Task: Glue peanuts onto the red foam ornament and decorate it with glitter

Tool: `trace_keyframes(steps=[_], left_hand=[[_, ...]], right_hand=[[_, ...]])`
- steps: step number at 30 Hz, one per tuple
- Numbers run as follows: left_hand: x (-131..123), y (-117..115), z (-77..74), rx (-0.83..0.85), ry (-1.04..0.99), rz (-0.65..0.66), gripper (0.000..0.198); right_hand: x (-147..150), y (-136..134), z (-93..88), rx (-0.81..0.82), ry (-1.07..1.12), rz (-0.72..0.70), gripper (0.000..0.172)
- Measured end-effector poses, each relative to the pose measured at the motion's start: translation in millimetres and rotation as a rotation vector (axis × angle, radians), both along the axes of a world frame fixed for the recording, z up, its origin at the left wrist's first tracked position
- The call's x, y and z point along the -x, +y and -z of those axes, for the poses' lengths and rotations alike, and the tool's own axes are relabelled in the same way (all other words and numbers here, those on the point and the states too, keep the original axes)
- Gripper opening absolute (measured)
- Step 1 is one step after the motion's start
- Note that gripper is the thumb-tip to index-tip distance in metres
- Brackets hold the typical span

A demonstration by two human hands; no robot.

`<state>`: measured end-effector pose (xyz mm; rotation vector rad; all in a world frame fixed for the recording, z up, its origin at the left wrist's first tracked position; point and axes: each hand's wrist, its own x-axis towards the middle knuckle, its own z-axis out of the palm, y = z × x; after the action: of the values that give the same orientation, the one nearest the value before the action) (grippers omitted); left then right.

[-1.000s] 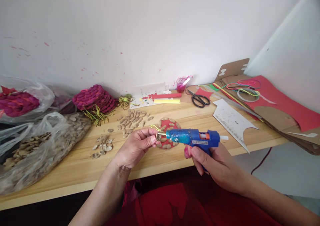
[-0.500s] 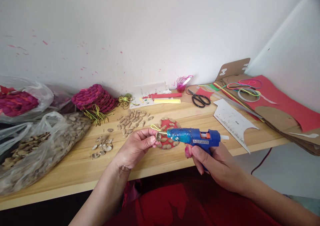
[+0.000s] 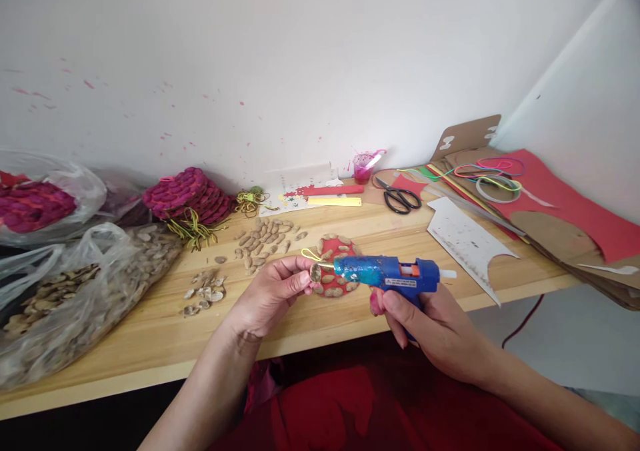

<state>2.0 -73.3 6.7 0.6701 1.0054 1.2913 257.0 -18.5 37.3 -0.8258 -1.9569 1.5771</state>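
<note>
Between thumb and fingers, my left hand [image 3: 274,290] pinches a peanut shell [image 3: 315,274], its hollow side turned toward the glue gun's nozzle. My right hand [image 3: 425,324] is wrapped around the handle of a blue hot glue gun [image 3: 367,272], which points left with its metal tip at the shell. A white glue stick [image 3: 449,274] pokes out of its back end. Behind the gun lies a red disc [image 3: 334,246] with peanut shells set around it and a yellow cord loop [image 3: 311,254] at its upper left; the gun and my fingers cover part of it.
Loose peanut shells [image 3: 263,238] and broken shells [image 3: 205,292] lie left of the disc. A plastic bag of shells [image 3: 100,304] and stacked magenta discs [image 3: 185,194] stand farther left. Scissors [image 3: 400,198], a pink paint cup [image 3: 363,169], white card [image 3: 467,241] and cardboard [image 3: 555,231] sit behind and right.
Almost nothing differs. The shell in my left hand has shifted very slightly against the nozzle; the glue gun stays in place.
</note>
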Motion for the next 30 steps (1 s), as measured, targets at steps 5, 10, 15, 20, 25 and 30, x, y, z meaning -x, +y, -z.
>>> trace_keyframes(steps=[5, 10, 15, 20, 25, 30], left_hand=[[-0.3, 0.3, -0.5, -0.005, 0.008, 0.000, 0.036], [-0.9, 0.0, -1.7, -0.009, 0.006, -0.006, 0.035], [-1.0, 0.2, -1.0, -0.012, -0.005, -0.021, 0.035], [-2.1, 1.2, -1.8, -0.029, -0.077, -0.055, 0.033], [-4.6, 3.1, -3.0, -0.040, -0.107, -0.066, 0.031], [-6.0, 3.7, -3.0, -0.042, -0.101, -0.058, 0.032]], right_hand=[[0.2, -0.5, 1.5, 0.001, -0.004, -0.001, 0.044], [-0.7, -1.8, 0.8, 0.006, -0.017, 0.002, 0.046], [-2.4, -1.9, 1.3, -0.006, -0.028, -0.001, 0.047], [-6.2, -3.6, 2.8, -0.019, -0.015, -0.025, 0.040], [-5.3, -4.9, -3.6, -0.151, 0.020, -0.065, 0.032], [-2.2, -4.3, -7.9, -0.205, 0.028, -0.083, 0.029]])
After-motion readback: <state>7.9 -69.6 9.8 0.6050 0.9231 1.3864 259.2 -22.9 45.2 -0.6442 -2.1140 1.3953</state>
